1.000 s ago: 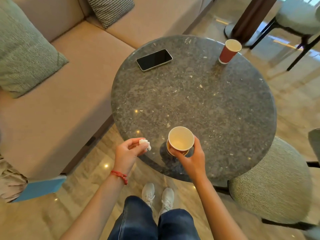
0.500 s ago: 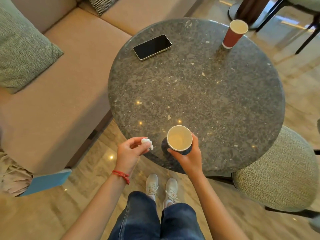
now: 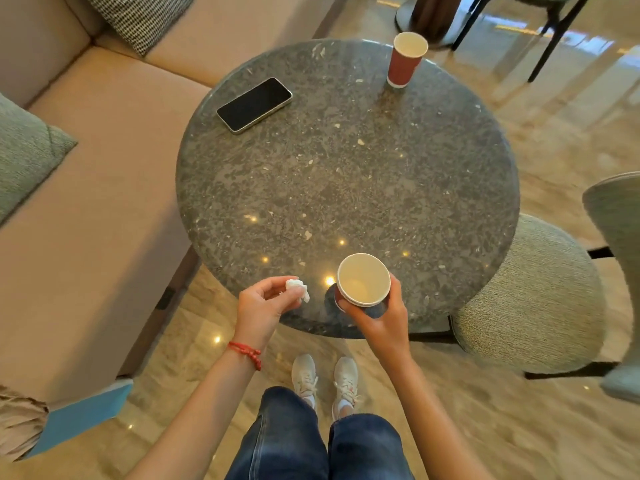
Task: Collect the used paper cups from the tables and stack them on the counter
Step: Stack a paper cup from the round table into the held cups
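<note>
The near paper cup (image 3: 363, 280) shows mostly its open mouth and pale inside; its red wall is largely hidden by the rim and the fingers around it, and its base cannot be seen, so whether it rests on the table (image 3: 346, 174) or is lifted just above the near edge is unclear. The crumpled white wad (image 3: 297, 287) is too small to identify beyond tissue-like paper. The sofa (image 3: 86, 202), the stool (image 3: 530, 296) and a chair on the right are cut off by the frame.

The right hand (image 3: 381, 317) reaches in from below, its grip wrapped around the near cup from the side. The left hand (image 3: 265, 304), palm turned up, pinches the wad between thumb and fingertips. A second red cup (image 3: 405, 60) stands upright at the table's far edge, well apart from a phone (image 3: 254, 105) lying face up on the left.
</note>
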The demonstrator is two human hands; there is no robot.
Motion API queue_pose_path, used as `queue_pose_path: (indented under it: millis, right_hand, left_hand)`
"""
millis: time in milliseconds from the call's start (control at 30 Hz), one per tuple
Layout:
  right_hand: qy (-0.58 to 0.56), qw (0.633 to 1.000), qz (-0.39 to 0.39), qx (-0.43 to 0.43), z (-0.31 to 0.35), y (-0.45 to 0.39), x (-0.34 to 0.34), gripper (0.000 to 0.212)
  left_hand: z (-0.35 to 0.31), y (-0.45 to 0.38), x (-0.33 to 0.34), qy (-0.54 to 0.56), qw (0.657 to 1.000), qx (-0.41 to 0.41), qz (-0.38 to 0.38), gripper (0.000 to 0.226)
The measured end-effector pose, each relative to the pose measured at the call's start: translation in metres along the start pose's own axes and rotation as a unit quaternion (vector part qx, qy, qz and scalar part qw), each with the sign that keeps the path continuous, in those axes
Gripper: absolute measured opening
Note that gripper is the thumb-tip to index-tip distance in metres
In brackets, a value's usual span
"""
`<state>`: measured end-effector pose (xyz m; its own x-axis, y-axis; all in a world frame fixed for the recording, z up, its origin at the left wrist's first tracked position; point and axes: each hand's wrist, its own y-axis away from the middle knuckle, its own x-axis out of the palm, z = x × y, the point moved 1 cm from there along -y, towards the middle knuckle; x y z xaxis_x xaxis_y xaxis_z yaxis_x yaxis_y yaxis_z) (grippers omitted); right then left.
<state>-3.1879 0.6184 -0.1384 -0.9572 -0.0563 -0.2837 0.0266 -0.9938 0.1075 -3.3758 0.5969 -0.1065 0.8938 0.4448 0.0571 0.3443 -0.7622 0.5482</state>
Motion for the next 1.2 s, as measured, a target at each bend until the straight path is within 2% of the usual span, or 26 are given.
queue_pose_path:
  millis: [300, 600, 933, 1200]
  right_hand:
    - [-0.038, 0.985, -0.160, 0.049, -0.016, 0.057, -0.065, 0.066]
    - [-0.095, 0.936, -0.321, 0.104, -0.042, 0.150, -0.157, 0.062]
    - [-0.134, 0.851, -0.490, 0.138, -0.077, 0.292, -0.275, 0.054]
    - [-0.150, 0.754, -0.617, 0.166, -0.105, 0.382, -0.332, 0.054]
  left_hand:
    - [0.002, 0.022, 0.074, -0.080, 0.988, 0.011, 0.133, 0.013]
    - [0.046, 0.092, 0.172, -0.160, 0.950, 0.006, 0.267, 0.013]
    - [0.129, 0.215, 0.288, -0.223, 0.890, 0.005, 0.399, 0.011]
    - [0.182, 0.303, 0.365, -0.300, 0.808, 0.006, 0.507, 0.009]
